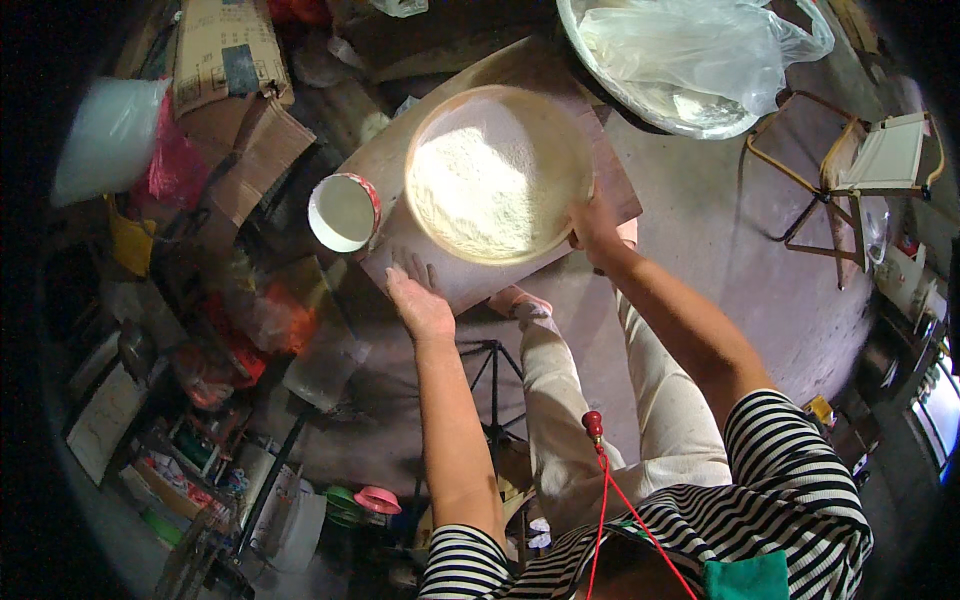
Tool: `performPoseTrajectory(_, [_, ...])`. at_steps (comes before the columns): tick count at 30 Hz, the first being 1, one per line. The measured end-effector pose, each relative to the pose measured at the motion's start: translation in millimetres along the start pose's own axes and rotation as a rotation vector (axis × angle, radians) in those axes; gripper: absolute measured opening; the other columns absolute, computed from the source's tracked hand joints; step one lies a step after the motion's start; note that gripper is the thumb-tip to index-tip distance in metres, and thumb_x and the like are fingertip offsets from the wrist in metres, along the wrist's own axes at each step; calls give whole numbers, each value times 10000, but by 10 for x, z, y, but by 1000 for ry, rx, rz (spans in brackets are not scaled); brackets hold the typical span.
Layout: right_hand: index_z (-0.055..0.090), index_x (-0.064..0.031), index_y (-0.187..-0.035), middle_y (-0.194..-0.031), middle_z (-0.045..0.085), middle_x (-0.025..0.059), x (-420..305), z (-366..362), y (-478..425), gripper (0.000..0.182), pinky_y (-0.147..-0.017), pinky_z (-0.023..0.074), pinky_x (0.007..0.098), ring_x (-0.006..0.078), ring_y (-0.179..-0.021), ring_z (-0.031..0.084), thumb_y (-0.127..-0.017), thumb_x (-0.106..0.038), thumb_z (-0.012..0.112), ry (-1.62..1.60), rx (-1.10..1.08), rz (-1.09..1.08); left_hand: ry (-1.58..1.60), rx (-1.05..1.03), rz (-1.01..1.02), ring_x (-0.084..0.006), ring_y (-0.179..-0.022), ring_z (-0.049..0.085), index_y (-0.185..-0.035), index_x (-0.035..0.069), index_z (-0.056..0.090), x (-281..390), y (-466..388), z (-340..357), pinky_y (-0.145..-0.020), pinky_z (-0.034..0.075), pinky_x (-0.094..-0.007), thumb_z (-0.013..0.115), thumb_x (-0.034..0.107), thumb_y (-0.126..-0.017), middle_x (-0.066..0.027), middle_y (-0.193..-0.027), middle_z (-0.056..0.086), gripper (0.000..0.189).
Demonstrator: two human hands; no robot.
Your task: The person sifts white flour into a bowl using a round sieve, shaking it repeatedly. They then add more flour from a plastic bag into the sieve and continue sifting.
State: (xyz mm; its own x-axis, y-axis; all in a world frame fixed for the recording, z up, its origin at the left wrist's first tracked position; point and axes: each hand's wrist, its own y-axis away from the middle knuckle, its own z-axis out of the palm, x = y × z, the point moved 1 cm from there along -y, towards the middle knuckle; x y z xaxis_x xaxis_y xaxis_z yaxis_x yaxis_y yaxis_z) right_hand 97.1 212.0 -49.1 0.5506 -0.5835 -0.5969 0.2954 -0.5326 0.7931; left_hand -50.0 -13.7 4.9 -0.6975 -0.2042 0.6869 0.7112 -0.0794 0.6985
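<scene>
A wide round basin [579, 135] with a pale rim stands on a low board-like table [517, 64]. Inside it lies a heap of white flour-like powder [472, 187], brightly lit on the left. My right hand [596, 232] grips the basin's rim at its near right side. Apart from the basin, my left hand [421, 304] is held out at the table's near left edge, fingers spread and nothing in it. Left of the basin stands a round container [345, 214], white inside with a red patterned outside; it looks empty.
A large round pan [592, 82] with a clear plastic bag [682, 52] over it is at the top right. Farther right stands a folding chair [877, 154]. Cardboard boxes [232, 67] and plastic bags crowd the left. A dark metal stand [493, 382] is near my legs.
</scene>
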Motion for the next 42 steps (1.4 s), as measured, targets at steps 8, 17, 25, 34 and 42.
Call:
performPoseTrajectory(8, [234, -175, -1490, -1063, 590, 160, -104, -42, 7, 730, -381, 420, 325, 205, -607, 575, -839, -17, 522, -55, 17, -23, 59, 12, -94, -239, -1378, 305, -1451, 57, 334, 7, 16, 104, -1130, 219, -398, 374, 498, -968, -87, -1492, 353, 655])
performPoseTrajectory(17, [199, -221, -1493, -946, 605, 151, -139, -77, 28, 728, -356, 405, 310, 195, -518, 526, -855, -38, 496, 56, -162, -93, 115, -29, -174, -157, -1345, 328, -1439, 130, 365, -6, -79, 146, -1097, 247, -345, 380, 492, -964, 3, -1494, 351, 597])
performPoseTrajectory(25, [196, -211, -1500, -948, 611, 152, 34, -113, -177, 724, -353, 408, 322, 201, -534, 536, -863, -33, 492, 54, -73, -253, 144, -3, -142, -179, -1338, 349, -1412, 93, 406, 34, -80, 199, -1100, 262, -355, 383, 444, -986, -27, -1467, 389, 553])
performPoseTrajectory(34, [188, -177, -1498, -844, 598, 113, -205, -86, -12, 723, -336, 381, 301, 183, -495, 510, -868, -73, 526, 9, -32, -136, 43, 44, -73, -203, -1380, 305, -1443, 52, 350, 14, -73, 197, -1129, 214, -362, 374, 465, -985, -59, -1503, 355, 617])
performPoseTrajectory(42, [271, -244, -1431, -856, 536, 46, -242, 3, 106, 644, -343, 293, 257, 120, -482, 442, -857, -107, 528, -73, -32, -122, -19, -57, 0, -179, -1402, 227, -1482, 41, 270, 95, -79, 164, -1139, 169, -345, 355, 463, -978, -45, -1544, 248, 663])
